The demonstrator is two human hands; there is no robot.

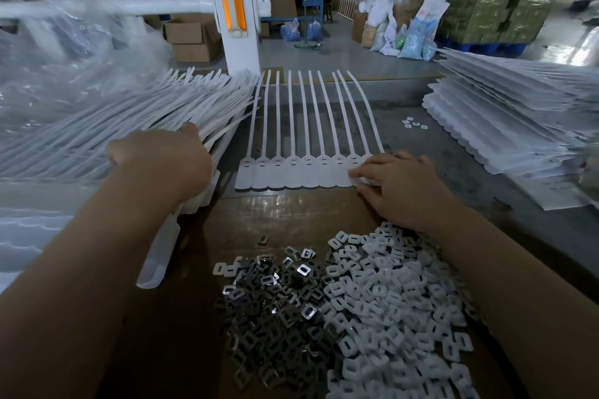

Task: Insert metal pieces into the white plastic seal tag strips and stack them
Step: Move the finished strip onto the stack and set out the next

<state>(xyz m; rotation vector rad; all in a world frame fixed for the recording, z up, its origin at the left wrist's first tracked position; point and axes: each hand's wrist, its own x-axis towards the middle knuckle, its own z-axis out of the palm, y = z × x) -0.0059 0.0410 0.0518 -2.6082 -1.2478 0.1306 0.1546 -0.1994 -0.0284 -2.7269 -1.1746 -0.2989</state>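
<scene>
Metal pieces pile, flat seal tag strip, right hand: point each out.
metal pieces pile (pixel 275 308), head view, middle of the dark heap.
flat seal tag strip (pixel 293 173), head view, on its joined tag heads.
right hand (pixel 398 186), head view, back of the hand.

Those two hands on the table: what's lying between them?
In the head view, a joined row of white seal tag strips lies between the left hand and the right hand, whose fingers rest on the row's right end.
</scene>
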